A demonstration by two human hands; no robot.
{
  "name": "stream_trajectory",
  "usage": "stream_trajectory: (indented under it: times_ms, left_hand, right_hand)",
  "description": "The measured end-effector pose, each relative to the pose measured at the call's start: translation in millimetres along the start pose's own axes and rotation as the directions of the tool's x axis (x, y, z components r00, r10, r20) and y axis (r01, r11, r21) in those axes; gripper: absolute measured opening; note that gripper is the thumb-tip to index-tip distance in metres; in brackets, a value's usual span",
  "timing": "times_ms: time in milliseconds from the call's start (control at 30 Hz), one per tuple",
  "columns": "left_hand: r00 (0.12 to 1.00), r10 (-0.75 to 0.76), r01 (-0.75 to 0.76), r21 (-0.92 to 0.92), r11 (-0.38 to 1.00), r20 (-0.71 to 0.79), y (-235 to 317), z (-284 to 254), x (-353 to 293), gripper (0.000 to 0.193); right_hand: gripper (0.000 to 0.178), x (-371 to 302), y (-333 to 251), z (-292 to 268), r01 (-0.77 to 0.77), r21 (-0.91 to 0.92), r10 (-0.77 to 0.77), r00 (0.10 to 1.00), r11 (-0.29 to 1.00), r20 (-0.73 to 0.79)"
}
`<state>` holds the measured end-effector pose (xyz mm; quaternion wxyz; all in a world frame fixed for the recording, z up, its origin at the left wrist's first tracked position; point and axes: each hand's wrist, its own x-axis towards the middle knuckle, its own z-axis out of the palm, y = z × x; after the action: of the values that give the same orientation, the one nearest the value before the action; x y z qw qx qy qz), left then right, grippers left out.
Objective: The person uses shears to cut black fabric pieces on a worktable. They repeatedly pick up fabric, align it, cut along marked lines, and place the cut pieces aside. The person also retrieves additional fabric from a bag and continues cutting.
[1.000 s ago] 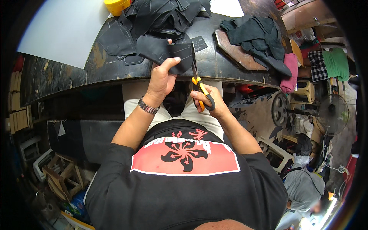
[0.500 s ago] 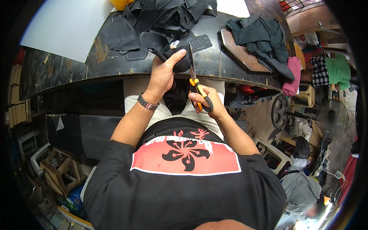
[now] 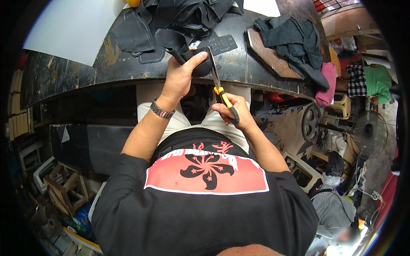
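Observation:
A curled black piece of sheet material (image 3: 200,66) is pinched in my left hand (image 3: 181,77), thumb on top, over the table's near edge. My right hand (image 3: 237,112) grips the yellow and black handles of a pair of scissors (image 3: 220,91). Their blades point away from me and lie against the right edge of the black piece; how far they bite into it I cannot tell. Just beyond sits a flat black piece with pale handwriting (image 3: 223,45). Farther back is a heap of black cut pieces (image 3: 183,17), some with pale outlines.
The worn black table (image 3: 77,81) spans the front. A large white sheet (image 3: 72,30) covers its far left. Dark cloth (image 3: 294,47) lies on a brown board (image 3: 269,57) at right, beside a pink bundle (image 3: 326,83). A black handwheel (image 3: 312,123) and a fan (image 3: 369,132) stand farther right.
The scissor handles have come together, so the blades now look closed. My right hand has shifted slightly right, and my left hand keeps its hold on the black piece.

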<state>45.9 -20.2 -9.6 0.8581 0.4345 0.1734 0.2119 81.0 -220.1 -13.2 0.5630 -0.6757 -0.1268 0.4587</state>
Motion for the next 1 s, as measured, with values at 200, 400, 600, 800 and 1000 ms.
stream_trajectory:
  times_ms: [200, 400, 600, 800, 1000]
  left_hand:
    - [1.0, 0.006, -0.007, 0.016, 1.0, 0.008, 0, -2, 1, 0.015]
    - [0.999, -0.027, 0.024, 0.079, 0.997, 0.038, 5, -1, 1, 0.015]
    - [0.997, -0.016, 0.014, 0.021, 1.0, 0.079, 4, 4, -5, 0.014]
    - [0.997, -0.008, 0.002, 0.082, 0.997, 0.078, 0, 0, -4, 0.014]
    - [0.974, -0.098, 0.04, 0.27, 0.962, 0.205, 6, -5, -4, 0.043]
  right_hand:
    - [0.034, -1, -2, -6, -0.041, -0.057, 0.041, 0.999, 0.998, 0.003]
    - [0.032, 5, -6, -5, -0.055, -0.027, 0.055, 0.998, 0.998, 0.011]
    - [0.027, 6, -8, -4, -0.028, -0.042, 0.028, 1.0, 0.999, 0.005]
    - [0.025, -1, -5, -2, -0.016, -0.101, 0.014, 1.0, 0.995, -0.015]
    - [0.026, 9, -22, -9, 0.187, 0.037, -0.179, 0.971, 0.982, -0.157]
